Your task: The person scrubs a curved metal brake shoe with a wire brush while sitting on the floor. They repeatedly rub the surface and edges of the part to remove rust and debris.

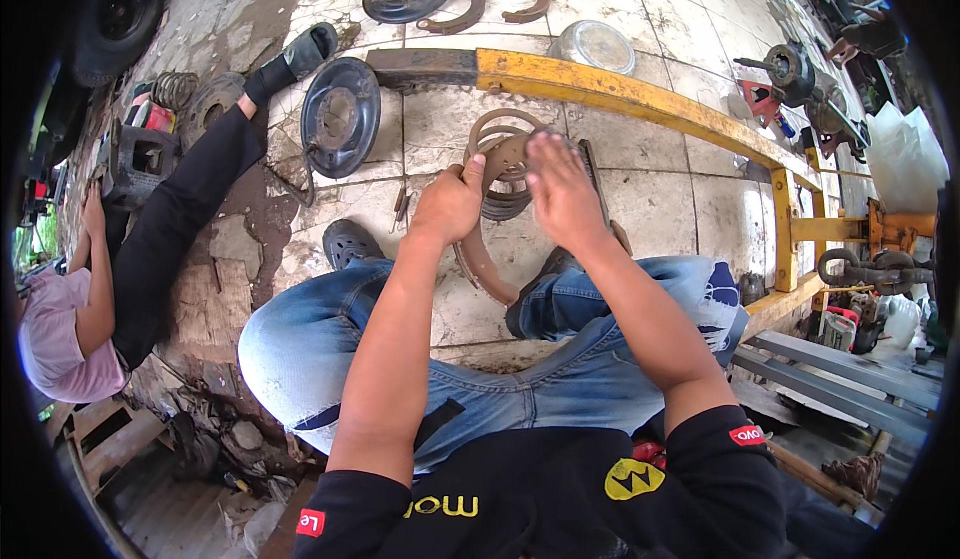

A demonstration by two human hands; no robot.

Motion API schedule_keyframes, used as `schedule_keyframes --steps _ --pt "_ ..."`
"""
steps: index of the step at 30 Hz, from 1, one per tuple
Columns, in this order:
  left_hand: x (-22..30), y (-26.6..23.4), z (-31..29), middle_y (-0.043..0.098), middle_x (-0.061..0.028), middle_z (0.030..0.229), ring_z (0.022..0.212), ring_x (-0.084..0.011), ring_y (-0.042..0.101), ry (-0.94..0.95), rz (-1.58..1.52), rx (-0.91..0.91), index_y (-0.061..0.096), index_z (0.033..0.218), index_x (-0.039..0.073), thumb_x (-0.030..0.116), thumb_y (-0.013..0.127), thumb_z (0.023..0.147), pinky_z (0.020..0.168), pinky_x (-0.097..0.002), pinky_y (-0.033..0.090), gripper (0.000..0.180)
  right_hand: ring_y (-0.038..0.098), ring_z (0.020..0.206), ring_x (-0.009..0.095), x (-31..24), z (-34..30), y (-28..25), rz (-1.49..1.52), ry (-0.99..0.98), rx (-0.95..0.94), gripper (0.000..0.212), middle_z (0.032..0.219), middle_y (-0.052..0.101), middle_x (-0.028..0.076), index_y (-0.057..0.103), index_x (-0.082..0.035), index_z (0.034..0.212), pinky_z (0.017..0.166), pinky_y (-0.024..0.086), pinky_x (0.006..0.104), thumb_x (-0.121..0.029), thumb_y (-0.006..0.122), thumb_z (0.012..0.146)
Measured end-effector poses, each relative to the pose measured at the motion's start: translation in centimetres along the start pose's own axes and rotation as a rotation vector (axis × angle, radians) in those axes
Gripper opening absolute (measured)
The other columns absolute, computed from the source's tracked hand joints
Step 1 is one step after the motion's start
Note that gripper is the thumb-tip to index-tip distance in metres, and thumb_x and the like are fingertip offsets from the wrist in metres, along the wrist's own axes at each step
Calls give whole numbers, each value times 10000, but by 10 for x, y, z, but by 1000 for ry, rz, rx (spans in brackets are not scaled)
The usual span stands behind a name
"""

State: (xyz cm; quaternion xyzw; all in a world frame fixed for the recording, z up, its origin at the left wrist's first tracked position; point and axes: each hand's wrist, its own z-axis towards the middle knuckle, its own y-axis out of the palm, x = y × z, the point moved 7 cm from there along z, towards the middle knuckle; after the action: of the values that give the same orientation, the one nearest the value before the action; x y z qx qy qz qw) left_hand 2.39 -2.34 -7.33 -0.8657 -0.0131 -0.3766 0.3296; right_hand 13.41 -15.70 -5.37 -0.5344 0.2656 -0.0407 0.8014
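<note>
A curved brown brake shoe (484, 259) stands between my knees, its lower end near my right sandal. My left hand (448, 199) is closed around its left side, thumb up on the rim. At the shoe's upper end lies my right hand (562, 191), its fingers stretched out and slightly blurred. Something dark shows at those fingertips; its kind is unclear. Behind both hands, a rusty coil spring (505, 121) rests on the tiles, partly covered. A dark narrow bar (590, 164) lies just right of my right hand.
A yellow metal frame (640, 99) crosses ahead and runs right. Black round backing plates (340, 119) and two more brake shoes (456, 11) lie on the tiled floor. A round silvery lid (597, 47) sits beyond the frame. Another person (75, 329) sits at left, leg stretched out.
</note>
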Motion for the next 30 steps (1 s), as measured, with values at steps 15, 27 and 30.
schedule_keyframes --steps 15,27,30 --pt "-3 3 3 619 -319 1155 1147 -446 567 11 3 19 600 1190 -68 575 276 1002 1004 -463 428 744 447 1321 380 35 12 -16 93 176 68 390 1407 495 219 542 18 1319 1089 378 470 -191 482 996" --pt "1 1 0 618 -313 1169 1157 -442 564 4 17 -8 592 1230 -49 560 272 1007 1014 -458 421 723 400 1370 372 19 7 7 -51 116 -6 421 1435 473 206 533 14 1338 1138 320 475 -236 466 1007" --pt "-2 -1 3 618 -314 1165 1153 -446 564 0 10 -10 596 1222 -50 556 273 1008 1013 -459 422 719 397 1373 360 -9 -5 8 -54 -90 -54 421 1441 469 203 524 10 1348 1130 330 465 -231 484 1005"
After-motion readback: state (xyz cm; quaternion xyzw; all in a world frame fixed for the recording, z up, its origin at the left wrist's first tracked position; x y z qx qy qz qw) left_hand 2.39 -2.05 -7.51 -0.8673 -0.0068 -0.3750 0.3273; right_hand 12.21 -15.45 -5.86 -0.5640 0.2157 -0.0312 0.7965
